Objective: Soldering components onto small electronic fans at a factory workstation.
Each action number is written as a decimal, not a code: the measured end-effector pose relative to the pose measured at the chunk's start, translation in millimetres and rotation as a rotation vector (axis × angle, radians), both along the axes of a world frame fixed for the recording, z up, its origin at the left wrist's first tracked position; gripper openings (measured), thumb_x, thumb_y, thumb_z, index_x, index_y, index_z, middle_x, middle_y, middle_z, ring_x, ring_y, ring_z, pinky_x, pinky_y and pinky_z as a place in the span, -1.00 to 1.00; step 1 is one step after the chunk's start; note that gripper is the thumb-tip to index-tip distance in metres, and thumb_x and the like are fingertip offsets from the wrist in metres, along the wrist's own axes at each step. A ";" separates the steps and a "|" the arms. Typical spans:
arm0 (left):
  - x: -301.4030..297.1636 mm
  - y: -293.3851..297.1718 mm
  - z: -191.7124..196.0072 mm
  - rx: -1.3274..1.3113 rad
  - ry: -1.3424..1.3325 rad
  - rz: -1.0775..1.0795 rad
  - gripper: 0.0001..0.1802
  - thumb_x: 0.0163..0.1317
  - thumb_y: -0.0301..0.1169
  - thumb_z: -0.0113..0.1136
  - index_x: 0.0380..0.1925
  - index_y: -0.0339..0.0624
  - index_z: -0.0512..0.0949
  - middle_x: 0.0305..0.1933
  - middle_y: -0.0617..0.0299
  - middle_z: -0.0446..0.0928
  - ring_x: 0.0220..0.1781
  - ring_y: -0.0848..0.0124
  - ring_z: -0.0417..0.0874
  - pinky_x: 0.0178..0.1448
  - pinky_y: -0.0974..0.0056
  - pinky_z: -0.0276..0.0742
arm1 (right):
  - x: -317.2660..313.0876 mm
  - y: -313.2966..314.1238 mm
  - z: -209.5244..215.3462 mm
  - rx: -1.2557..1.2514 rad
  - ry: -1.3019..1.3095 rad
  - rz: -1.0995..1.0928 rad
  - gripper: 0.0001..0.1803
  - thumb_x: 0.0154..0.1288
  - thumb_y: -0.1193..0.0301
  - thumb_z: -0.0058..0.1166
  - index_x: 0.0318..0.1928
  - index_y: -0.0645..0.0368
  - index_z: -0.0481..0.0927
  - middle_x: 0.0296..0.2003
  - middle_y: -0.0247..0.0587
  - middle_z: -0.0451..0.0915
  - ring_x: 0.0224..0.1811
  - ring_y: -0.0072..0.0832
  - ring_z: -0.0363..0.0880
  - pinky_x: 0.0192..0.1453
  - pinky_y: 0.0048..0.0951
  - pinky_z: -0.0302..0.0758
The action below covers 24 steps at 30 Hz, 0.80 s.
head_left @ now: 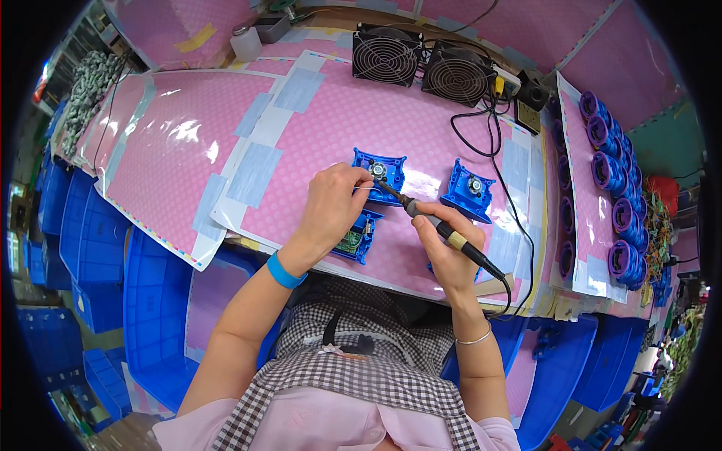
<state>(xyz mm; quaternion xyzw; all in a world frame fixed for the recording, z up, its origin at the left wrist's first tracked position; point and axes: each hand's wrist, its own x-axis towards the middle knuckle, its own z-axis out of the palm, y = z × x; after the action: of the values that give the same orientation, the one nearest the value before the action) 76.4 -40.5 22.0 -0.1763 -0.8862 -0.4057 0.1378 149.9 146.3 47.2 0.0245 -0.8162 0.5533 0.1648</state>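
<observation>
My left hand [329,201] is closed in a pinch on a thin pale strand of solder wire [364,188], at the near left of a blue plastic housing [392,167] with a small round speaker inside. In my right hand [454,259] is a soldering iron [430,217], gripped like a pen. Its tip reaches into that housing, close to the speaker and my left fingertips. To the right lies a similar blue housing [468,192] with its own speaker. A blue half with a green circuit board [352,240] sits nearer me, partly covered by my left hand.
Two black fans [386,60] stand at the back, with a soldering station [528,114] to their right. The iron's black cable [519,218] loops along the right side. Stacked purple-and-blue rings [623,214] line the far right. Blue bins [154,316] sit below the table edge.
</observation>
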 end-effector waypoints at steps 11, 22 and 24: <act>0.7 1.0 0.0 0.008 0.020 -0.009 -0.86 0.08 -0.54 0.32 -0.33 -0.33 0.67 -0.39 0.00 0.64 -0.36 0.18 0.69 -0.27 0.19 0.56 | -0.4 0.9 -8.0 -0.050 0.013 -0.017 -0.79 0.15 0.53 0.28 -0.16 0.25 0.72 -0.40 -0.29 0.72 -0.55 -0.75 0.47 -0.50 -0.66 0.34; 0.1 0.9 -1.5 0.009 0.036 -0.006 -0.86 0.08 -0.53 0.33 -0.33 -0.33 0.67 -0.40 0.01 0.64 -0.37 0.18 0.68 -0.28 0.19 0.55 | 1.0 1.6 -2.0 -0.051 -0.026 0.010 -0.78 0.18 0.58 0.25 -0.13 0.32 0.69 -0.41 -0.35 0.67 -0.47 -0.76 0.49 -0.44 -0.71 0.34; 0.0 1.0 -1.5 0.004 0.033 -0.006 -0.86 0.08 -0.53 0.33 -0.33 -0.33 0.67 -0.39 0.01 0.64 -0.37 0.18 0.68 -0.28 0.19 0.55 | 1.4 2.7 -1.1 -0.021 -0.013 0.000 -0.78 0.19 0.58 0.25 -0.12 0.33 0.69 -0.41 -0.32 0.68 -0.47 -0.75 0.50 -0.43 -0.70 0.34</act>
<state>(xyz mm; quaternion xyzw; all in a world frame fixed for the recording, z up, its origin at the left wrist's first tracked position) 76.4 -39.6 20.5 -0.1854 -0.8825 -0.4048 0.1514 151.3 148.9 46.1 0.0191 -0.8113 0.5620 0.1599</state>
